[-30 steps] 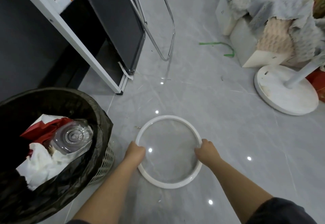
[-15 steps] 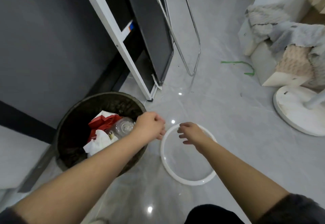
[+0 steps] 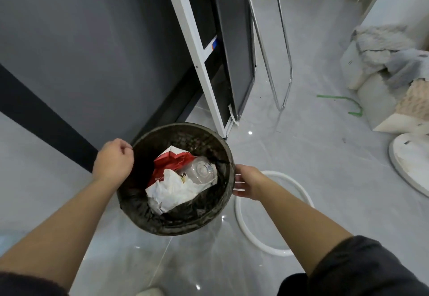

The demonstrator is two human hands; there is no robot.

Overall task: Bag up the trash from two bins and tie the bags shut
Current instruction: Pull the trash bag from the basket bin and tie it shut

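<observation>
Hands gone from ring (image 3: 276,252) to bin (image 3: 176,228) rim, my left hand (image 3: 113,165) fingers (image 3: 126,150) clenched on bag (image 3: 139,205) edge, right hand (image 3: 247,185) grip unclear

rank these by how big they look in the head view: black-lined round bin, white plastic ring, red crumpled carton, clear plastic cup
1. black-lined round bin (nearer the camera)
2. white plastic ring, partly hidden
3. red crumpled carton, partly buried
4. clear plastic cup, nearly the same

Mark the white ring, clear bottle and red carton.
white ring (image 3: 276,252), head view, lower arc lying on the floor.
clear bottle (image 3: 202,170), head view, its round base.
red carton (image 3: 173,159), head view, crumpled top face.
</observation>
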